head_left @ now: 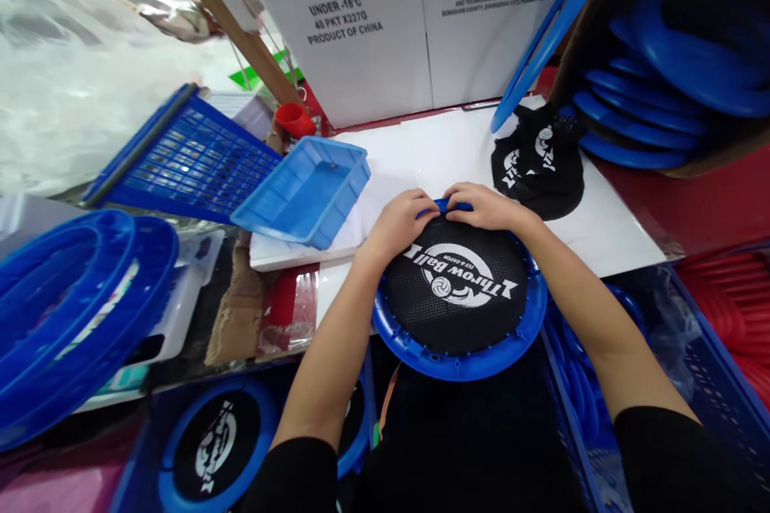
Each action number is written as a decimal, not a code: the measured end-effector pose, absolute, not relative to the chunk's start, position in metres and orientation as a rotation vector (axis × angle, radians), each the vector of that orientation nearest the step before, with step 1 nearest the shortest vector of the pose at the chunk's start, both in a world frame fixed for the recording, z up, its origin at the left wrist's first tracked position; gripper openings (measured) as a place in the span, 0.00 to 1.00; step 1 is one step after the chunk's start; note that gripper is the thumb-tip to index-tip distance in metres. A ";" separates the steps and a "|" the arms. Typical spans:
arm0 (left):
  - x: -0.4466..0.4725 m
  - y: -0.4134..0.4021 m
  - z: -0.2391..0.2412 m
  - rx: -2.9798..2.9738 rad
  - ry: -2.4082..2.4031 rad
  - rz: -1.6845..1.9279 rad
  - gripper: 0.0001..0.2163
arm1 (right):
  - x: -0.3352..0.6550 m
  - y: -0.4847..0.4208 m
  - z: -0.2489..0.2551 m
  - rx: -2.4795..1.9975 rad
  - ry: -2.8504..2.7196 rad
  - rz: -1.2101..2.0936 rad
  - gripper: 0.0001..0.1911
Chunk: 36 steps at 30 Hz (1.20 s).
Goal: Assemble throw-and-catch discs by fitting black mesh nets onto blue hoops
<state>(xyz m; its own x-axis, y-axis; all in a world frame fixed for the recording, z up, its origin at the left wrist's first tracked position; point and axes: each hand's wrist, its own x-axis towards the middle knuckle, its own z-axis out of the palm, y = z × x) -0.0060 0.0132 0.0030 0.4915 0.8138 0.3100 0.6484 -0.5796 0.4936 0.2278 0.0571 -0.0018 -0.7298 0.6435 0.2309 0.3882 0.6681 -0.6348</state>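
Note:
A round throw-ball paddle lies before me at the table's front edge: a blue plastic ring with black printed mesh across it. My left hand grips the ring's far rim, fingers curled over it. Right beside it, my right hand pinches the same rim with bent fingers. Small pegs or holes run along the ring where the mesh edge sits. To the right of my right hand lie loose black mesh discs with white print.
A light-blue tray stands at left, by a blue basket. Blue rings fill a carton at right; one ring leans there. More rings lie left. A finished-looking paddle sits below. A white carton stands behind.

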 end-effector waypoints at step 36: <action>-0.015 0.035 0.002 1.944 1.202 0.711 0.08 | 0.216 0.056 0.002 -1.128 -2.242 0.894 0.07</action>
<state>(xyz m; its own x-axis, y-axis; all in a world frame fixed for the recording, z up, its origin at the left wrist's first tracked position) -0.0152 0.0350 0.0022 0.4100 0.9089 0.0762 0.5051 -0.2958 0.8108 0.2160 0.0564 0.0021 -0.5495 0.8271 0.1183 0.5186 0.4486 -0.7279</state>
